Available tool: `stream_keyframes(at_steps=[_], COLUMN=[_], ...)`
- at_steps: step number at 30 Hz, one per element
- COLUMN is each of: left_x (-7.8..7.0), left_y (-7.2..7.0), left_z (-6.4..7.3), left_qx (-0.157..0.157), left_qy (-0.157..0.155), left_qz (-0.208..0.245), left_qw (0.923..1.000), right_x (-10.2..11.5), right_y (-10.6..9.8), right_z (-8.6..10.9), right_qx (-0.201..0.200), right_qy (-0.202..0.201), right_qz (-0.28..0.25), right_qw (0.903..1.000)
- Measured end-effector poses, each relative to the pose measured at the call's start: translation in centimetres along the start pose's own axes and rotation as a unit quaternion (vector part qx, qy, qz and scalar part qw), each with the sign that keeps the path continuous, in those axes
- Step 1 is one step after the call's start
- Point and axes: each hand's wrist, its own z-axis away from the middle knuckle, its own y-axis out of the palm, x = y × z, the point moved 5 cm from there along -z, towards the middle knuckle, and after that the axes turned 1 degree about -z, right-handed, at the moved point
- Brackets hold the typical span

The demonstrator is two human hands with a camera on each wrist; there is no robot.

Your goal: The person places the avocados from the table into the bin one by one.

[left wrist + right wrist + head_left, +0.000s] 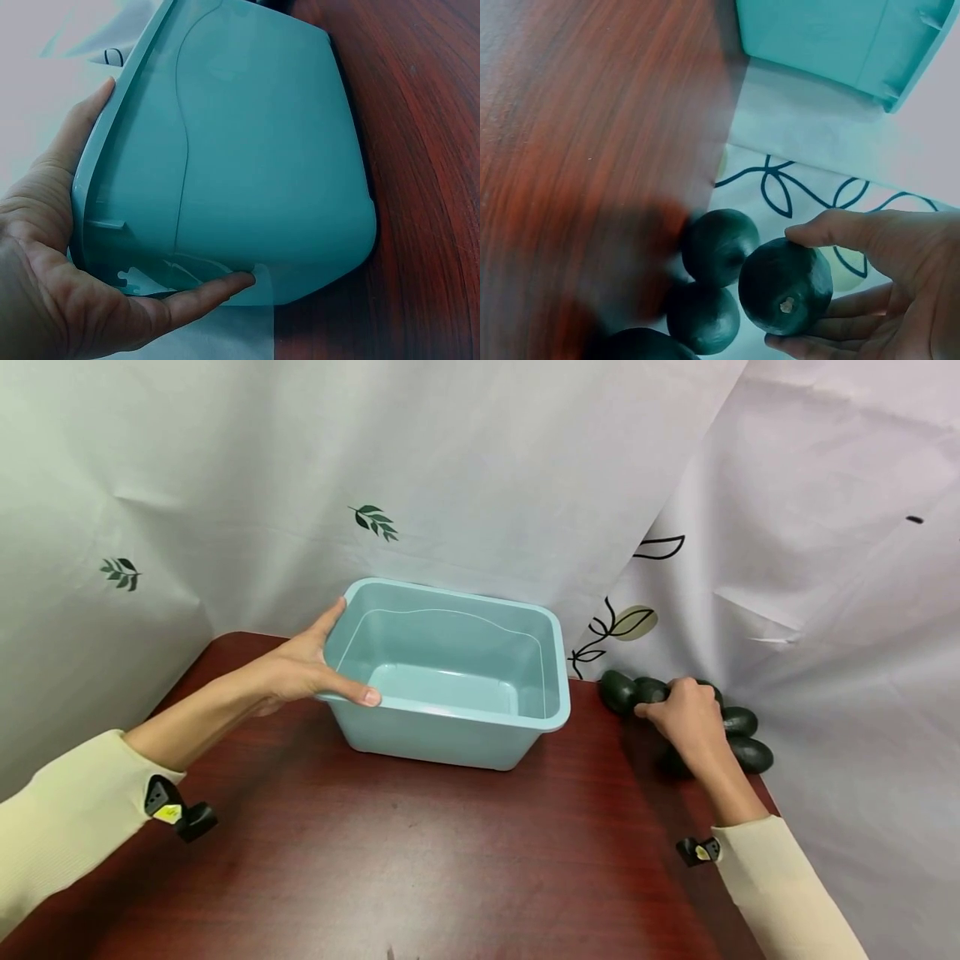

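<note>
A light blue-green plastic tub [442, 735] stands upright on the table, nothing inside it. My left hand [300, 664] grips its left end at the rim; the thumb lies over the front rim and a finger reaches along the left edge. Close up, the left wrist view shows this hand [82, 277] spread around the tub's end [262, 150]. At the far right, my right hand [688, 714] is among several dark green avocados [617, 692]. In the right wrist view that hand [885, 277] holds one avocado [784, 285] between thumb and fingers, beside others [720, 247].
The dark red-brown wooden table [442, 860] extends in front of the tub. A pale cloth [480, 468] with leaf prints hangs behind the table and along its right side. More avocados [750, 755] lie near the right edge, partly hidden by the right hand.
</note>
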Motion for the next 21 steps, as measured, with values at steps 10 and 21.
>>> stream_keyframes(at_steps=[10, 21], left_x=[0.1, 0.2], left_y=[0.0, -0.1], left_z=[0.0, -0.1], left_qx=[-0.002, -0.006], left_qy=[0.000, -0.007], left_qz=[-0.007, -0.014], left_qw=[1.0000, 0.9999], right_x=[0.8, 1.8], right_y=[-0.5, -1.0], right_z=[-0.2, -0.2], right_qx=[-0.013, -0.013], right_qy=[-0.022, -0.028], right_qz=[0.002, 0.000], right_qw=[0.9997, 0.9995])
